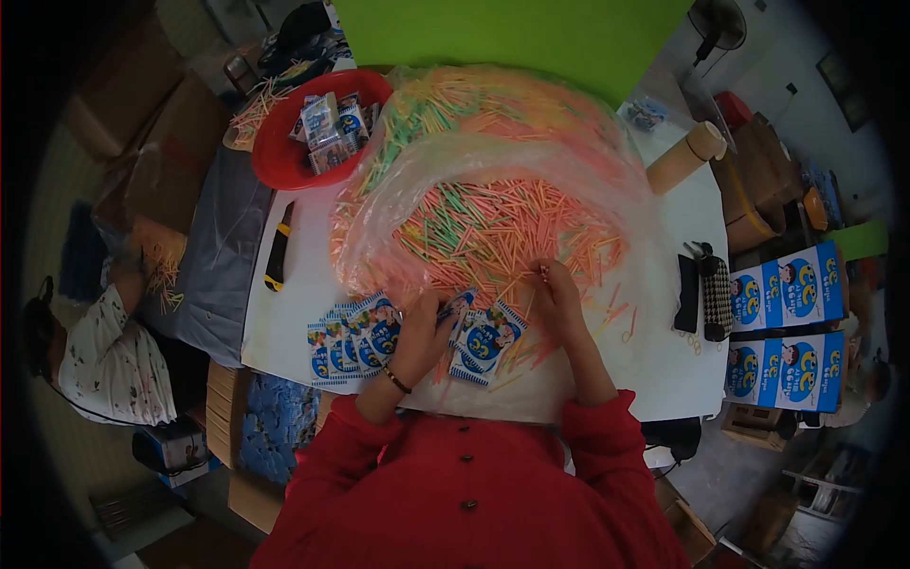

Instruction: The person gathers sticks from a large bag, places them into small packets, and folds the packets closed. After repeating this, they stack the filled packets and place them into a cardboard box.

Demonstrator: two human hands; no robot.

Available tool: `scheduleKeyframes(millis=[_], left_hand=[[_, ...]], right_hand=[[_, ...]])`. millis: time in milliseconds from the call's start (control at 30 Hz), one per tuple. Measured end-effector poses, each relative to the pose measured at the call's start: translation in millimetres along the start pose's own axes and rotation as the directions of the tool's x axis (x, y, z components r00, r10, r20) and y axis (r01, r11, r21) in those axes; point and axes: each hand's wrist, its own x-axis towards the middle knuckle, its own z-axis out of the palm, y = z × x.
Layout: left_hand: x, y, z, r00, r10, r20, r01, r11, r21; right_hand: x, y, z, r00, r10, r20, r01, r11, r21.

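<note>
My left hand (420, 343), with a beaded bracelet at its wrist, grips a small blue-and-white printed packet (459, 305) between thumb and fingers. At the near edge of the colourful sticks (493, 228), my right hand (559, 305) has its fingers pinched together; what is in them is too small to make out. Those pink, green and yellow sticks spill from a large clear plastic bag (379, 213). A row of overlapping packets (353, 338) lies left of my left hand. Between my hands are further packets (487, 343), with loose sticks beside them.
A red bowl (270, 156) of packets and a yellow-black utility knife (278, 251) are at the left. On the right stand a tan bottle (684, 157), a checked pouch (717, 299) and printed boxes (787, 370). Another person (114, 370) sits at the left.
</note>
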Motion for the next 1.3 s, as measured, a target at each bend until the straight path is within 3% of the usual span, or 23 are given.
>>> scheduleKeyframes(millis=[33, 67, 133, 167, 200, 233, 300, 333, 367, 433, 467, 500, 533, 600, 633, 700, 867, 933, 967, 1067, 1167, 1267, 1300], left_hand=[[0.8, -3.1, -2.7, 1.000, 0.003, 0.001, -0.003, 1.000, -0.001], [2.5, -7.9, -7.2, 0.990, 0.136, 0.027, -0.137, 0.988, 0.077], [9.2, -3.0, -12.6, 0.963, 0.263, 0.059, -0.269, 0.952, 0.148], [11.4, 1.2, -15.2, 0.977, 0.208, 0.042, -0.210, 0.921, 0.330], [13.8, 5.5, -17.0, 0.987, 0.157, 0.014, -0.143, 0.854, 0.499], [15.7, 5.5, -14.8, 0.987, 0.159, 0.015, -0.145, 0.855, 0.498], [20.0, 4.0, -10.7, 0.962, 0.119, -0.245, 0.002, 0.896, 0.443], [20.9, 3.1, -12.8, 0.962, 0.121, -0.245, 0.000, 0.896, 0.444], [20.8, 1.8, -16.5, 0.957, 0.089, -0.276, 0.001, 0.951, 0.309], [20.8, 5.2, -21.4, 0.953, 0.042, -0.301, 0.009, 0.986, 0.168], [21.0, 8.1, -23.0, 0.953, -0.039, -0.299, 0.019, 0.997, -0.069], [20.5, 9.9, -24.5, 0.953, -0.116, -0.279, 0.029, 0.953, -0.300], [20.3, 5.1, -22.2, 0.953, -0.117, -0.280, 0.030, 0.955, -0.296], [22.9, -3.6, -16.5, 0.956, -0.283, 0.071, 0.227, 0.568, -0.791], [23.4, -3.7, -15.6, 0.956, -0.285, 0.068, 0.226, 0.567, -0.792], [22.2, -1.7, -12.9, 0.882, -0.333, 0.332, 0.395, 0.139, -0.908], [12.4, 3.2, -6.9, 0.845, -0.328, 0.423, 0.478, 0.107, -0.872], [9.3, 19.0, -13.7, 0.827, -0.283, 0.486, 0.541, 0.165, -0.825], [4.9, 11.3, 0.1, 0.871, -0.307, 0.383, 0.465, 0.270, -0.843], [-3.7, 6.6, 12.0, 0.931, -0.229, 0.285, 0.346, 0.298, -0.890], [-3.5, 14.3, 11.8, 0.929, -0.254, 0.269, 0.318, 0.179, -0.931], [-10.1, 2.3, 21.1, 0.941, -0.255, 0.224, 0.285, 0.234, -0.930], [-10.8, 2.6, 21.0, 0.940, -0.256, 0.225, 0.286, 0.233, -0.930]], right_hand=[[1.4, -2.1, -1.4, 1.000, -0.020, -0.016, 0.019, 0.998, -0.052], [4.3, 1.0, -1.4, 1.000, -0.022, -0.019, 0.021, 0.998, -0.054], [14.7, 5.2, -3.2, 0.932, 0.342, -0.120, -0.232, 0.816, 0.529], [18.2, 7.3, -7.7, 0.932, 0.343, -0.120, -0.233, 0.817, 0.527], [23.7, -1.3, -15.2, 0.885, 0.459, -0.082, -0.238, 0.596, 0.767], [26.8, -7.3, -20.0, 0.834, 0.552, -0.009, -0.198, 0.313, 0.929], [24.6, 2.8, -26.5, 0.854, 0.517, 0.062, -0.236, 0.279, 0.931], [23.8, 7.2, -28.2, 0.867, 0.480, 0.135, -0.280, 0.244, 0.928], [22.9, 11.5, -25.8, 0.867, 0.480, 0.135, -0.280, 0.244, 0.928], [24.8, -1.2, -18.9, 0.843, 0.500, -0.196, -0.103, 0.509, 0.855], [22.5, -0.5, -18.3, 0.843, 0.504, -0.189, -0.111, 0.505, 0.856], [18.3, 3.1, -18.8, 0.911, 0.327, -0.251, -0.110, 0.780, 0.616], [15.7, 6.5, -18.8, 0.962, 0.127, -0.243, -0.050, 0.953, 0.299], [7.6, 10.2, -15.5, 0.977, 0.142, -0.162, -0.102, 0.968, 0.229], [5.2, 12.3, -15.3, 0.983, 0.165, -0.080, -0.152, 0.977, 0.150], [7.2, 11.8, -19.7, 0.963, 0.253, -0.093, -0.221, 0.939, 0.264], [10.8, -22.2, -21.2, 0.862, 0.489, -0.136, -0.304, 0.712, 0.633], [5.9, -43.1, -19.9, 0.912, 0.410, 0.009, -0.193, 0.409, 0.892], [4.8, -54.4, -18.9, 0.911, 0.412, 0.016, -0.198, 0.403, 0.894], [2.9, -92.5, -14.2, 0.954, 0.286, 0.090, -0.189, 0.340, 0.921], [0.9, -109.5, -7.7, 0.977, 0.151, 0.149, -0.197, 0.388, 0.900], [-2.7, -114.8, 2.9, 0.976, 0.186, 0.111, -0.182, 0.432, 0.883], [-0.8, -121.5, 3.8, 0.988, 0.104, 0.110, -0.147, 0.472, 0.870]])
